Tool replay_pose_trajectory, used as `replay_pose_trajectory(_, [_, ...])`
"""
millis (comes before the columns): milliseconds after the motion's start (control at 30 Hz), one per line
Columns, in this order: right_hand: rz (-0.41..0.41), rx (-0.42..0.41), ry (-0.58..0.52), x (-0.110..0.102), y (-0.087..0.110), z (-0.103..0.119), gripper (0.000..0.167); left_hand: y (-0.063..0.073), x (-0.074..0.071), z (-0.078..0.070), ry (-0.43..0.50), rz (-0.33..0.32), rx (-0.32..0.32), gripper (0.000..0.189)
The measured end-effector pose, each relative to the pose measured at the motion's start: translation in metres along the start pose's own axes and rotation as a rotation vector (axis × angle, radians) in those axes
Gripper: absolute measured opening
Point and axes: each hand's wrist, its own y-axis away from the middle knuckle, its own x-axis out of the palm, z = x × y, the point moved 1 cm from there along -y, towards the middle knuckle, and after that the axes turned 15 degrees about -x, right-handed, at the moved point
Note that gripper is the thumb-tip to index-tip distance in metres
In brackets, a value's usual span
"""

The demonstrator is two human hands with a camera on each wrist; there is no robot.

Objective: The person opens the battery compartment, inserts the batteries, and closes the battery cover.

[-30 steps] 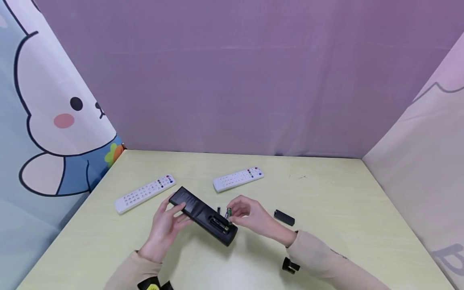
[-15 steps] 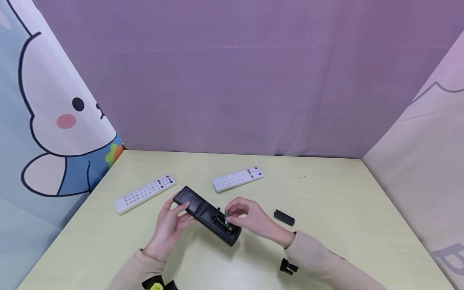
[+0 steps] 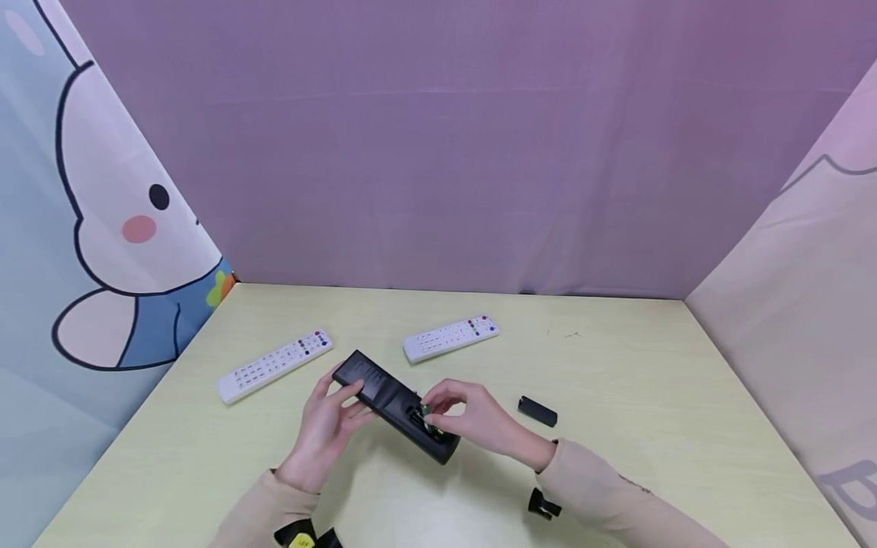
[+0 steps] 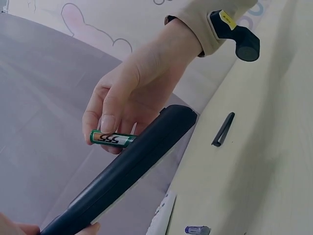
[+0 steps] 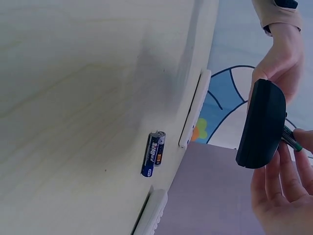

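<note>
My left hand (image 3: 320,441) grips the far end of a black remote control (image 3: 387,399), thumb across its back. The remote is tilted, back side up, with its battery compartment (image 3: 430,426) uncovered. At that compartment my right hand (image 3: 473,415) pinches a green battery (image 4: 113,139) between thumb and fingers. In the left wrist view the battery slants into the remote's back, its outer end still sticking out. The right wrist view shows the remote end-on, with the battery (image 5: 292,139) behind it. The black battery cover (image 3: 537,411) lies on the table to the right of my right hand.
Two white remotes lie buttons up on the table (image 3: 651,426), one at the left (image 3: 275,366) and one farther back (image 3: 451,339). Two blue batteries (image 5: 150,155) lie side by side on the tabletop in the right wrist view. A purple cloth (image 3: 438,152) hangs behind.
My right hand has lowered the green battery down to the compartment, so less of it shows. The left hand has shifted the black remote slightly to the right.
</note>
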Motion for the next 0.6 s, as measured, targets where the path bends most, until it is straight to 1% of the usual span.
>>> replay_pose_trajectory(133, [0.002, -0.013, 0.020, 0.001, 0.001, -0.001, 0.017, 0.000, 0.001, 0.000, 0.009, 0.004, -0.002, 0.056])
replay_pose_trajectory(267, [0.005, -0.033, 0.062, 0.001, 0.001, -0.001, 0.018, 0.000, 0.002, 0.001, 0.010, 0.006, -0.002, 0.056])
replay_pose_trajectory(300, [0.009, -0.027, 0.076, 0.001, 0.001, 0.001, 0.018, 0.000, 0.002, 0.001, 0.007, 0.004, -0.001, 0.056])
replay_pose_trajectory(367, [0.019, -0.041, 0.101, 0.000, 0.000, 0.010, 0.018, -0.001, 0.003, 0.001, 0.009, 0.002, 0.002, 0.054])
replay_pose_trajectory(467, [0.038, -0.097, 0.136, 0.000, 0.000, 0.010, 0.019, -0.001, 0.004, 0.002, 0.014, 0.002, 0.007, 0.053])
replay_pose_trajectory(533, [0.054, -0.176, 0.173, 0.001, 0.001, 0.008, 0.020, -0.001, 0.005, 0.002, 0.021, 0.001, 0.010, 0.052])
replay_pose_trajectory(600, [0.076, -0.248, 0.234, 0.002, 0.004, -0.001, 0.024, 0.000, 0.005, 0.002, 0.020, 0.005, 0.012, 0.052])
